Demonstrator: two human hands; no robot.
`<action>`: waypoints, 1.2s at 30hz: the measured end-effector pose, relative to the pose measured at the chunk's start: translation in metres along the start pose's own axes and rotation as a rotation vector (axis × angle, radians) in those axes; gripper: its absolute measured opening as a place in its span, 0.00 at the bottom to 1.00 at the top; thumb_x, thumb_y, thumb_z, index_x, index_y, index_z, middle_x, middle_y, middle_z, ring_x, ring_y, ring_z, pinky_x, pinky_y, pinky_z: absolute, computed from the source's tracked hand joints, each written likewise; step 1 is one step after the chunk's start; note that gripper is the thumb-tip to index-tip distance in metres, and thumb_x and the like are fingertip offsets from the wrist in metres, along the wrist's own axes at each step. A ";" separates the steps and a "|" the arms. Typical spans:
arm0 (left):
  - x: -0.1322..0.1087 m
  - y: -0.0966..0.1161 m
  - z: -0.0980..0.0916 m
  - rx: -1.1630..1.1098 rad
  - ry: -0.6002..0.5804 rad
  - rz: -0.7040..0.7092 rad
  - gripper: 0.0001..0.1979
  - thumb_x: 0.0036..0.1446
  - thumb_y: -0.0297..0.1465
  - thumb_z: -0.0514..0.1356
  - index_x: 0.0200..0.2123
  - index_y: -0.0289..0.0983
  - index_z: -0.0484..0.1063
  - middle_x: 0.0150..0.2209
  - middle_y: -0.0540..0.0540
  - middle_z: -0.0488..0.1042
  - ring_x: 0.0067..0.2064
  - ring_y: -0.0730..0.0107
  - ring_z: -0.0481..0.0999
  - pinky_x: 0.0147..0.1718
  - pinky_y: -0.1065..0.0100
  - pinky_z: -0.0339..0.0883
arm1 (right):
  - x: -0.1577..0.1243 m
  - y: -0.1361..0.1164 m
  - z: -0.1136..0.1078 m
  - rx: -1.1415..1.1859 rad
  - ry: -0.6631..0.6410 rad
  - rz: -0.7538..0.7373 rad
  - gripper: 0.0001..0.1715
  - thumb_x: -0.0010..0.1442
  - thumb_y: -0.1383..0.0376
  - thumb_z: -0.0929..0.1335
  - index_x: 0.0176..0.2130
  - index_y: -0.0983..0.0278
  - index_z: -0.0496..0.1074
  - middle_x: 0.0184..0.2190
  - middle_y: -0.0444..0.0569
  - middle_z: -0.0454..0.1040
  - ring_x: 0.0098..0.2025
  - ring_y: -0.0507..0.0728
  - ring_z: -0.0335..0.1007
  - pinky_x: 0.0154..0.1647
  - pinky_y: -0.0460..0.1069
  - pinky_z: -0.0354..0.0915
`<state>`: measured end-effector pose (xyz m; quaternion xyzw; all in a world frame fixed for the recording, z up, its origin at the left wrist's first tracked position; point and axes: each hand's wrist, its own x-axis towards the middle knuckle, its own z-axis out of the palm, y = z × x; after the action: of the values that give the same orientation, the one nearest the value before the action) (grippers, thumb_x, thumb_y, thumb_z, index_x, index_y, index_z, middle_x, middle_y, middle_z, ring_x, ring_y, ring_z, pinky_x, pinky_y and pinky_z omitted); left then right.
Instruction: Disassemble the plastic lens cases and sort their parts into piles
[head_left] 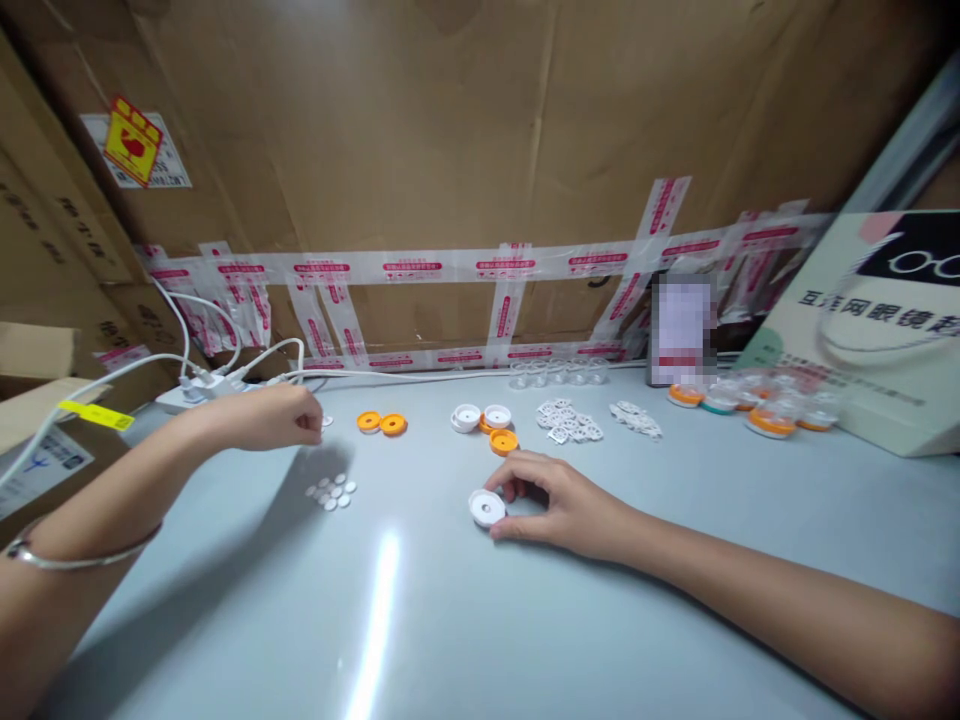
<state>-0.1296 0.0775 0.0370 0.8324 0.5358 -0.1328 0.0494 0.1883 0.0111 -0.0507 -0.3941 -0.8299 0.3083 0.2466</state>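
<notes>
Pinching a white cup (487, 509): our right hand (559, 500); left hand (281, 415) closed, contents unclear; discs (335, 490) loose, far-right domed units (772, 418) seemingly assembled.

The bag (892, 325) reads “网眼镜”; cardboard (450, 130) bears a broken-glass sign (133, 145).

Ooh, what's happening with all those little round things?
A person's right hand has a white round piece between thumb and fingers. Their left hand is curled above the table, beyond a cluster of small white discs; whether it holds anything, I can't tell. Farther back lie two orange round parts side by side, and a pile of white cut-out pieces to the right.
</notes>
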 end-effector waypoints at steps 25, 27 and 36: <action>0.012 0.077 0.032 0.109 0.737 0.548 0.10 0.61 0.28 0.50 0.32 0.36 0.70 0.30 0.49 0.75 0.33 0.72 0.71 0.34 0.68 0.54 | -0.003 0.009 0.004 0.210 0.077 -0.035 0.24 0.52 0.60 0.69 0.49 0.62 0.65 0.32 0.46 0.69 0.34 0.51 0.63 0.37 0.48 0.62; 0.020 0.065 0.032 0.097 0.686 0.466 0.11 0.61 0.29 0.50 0.32 0.36 0.71 0.31 0.49 0.75 0.34 0.71 0.71 0.34 0.68 0.53 | -0.002 0.008 0.004 0.188 0.080 -0.023 0.22 0.53 0.61 0.68 0.48 0.62 0.66 0.31 0.46 0.69 0.34 0.51 0.64 0.37 0.47 0.62; 0.046 0.057 0.054 0.120 0.693 0.374 0.11 0.58 0.29 0.52 0.31 0.37 0.75 0.33 0.45 0.74 0.36 0.67 0.70 0.36 0.65 0.55 | -0.001 0.004 0.003 0.169 0.107 -0.004 0.17 0.55 0.62 0.65 0.46 0.64 0.67 0.30 0.46 0.69 0.32 0.51 0.64 0.35 0.47 0.63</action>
<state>-0.0689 0.0812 -0.0311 0.9124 0.3514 0.1362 -0.1596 0.1888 0.0118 -0.0556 -0.3860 -0.7874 0.3554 0.3236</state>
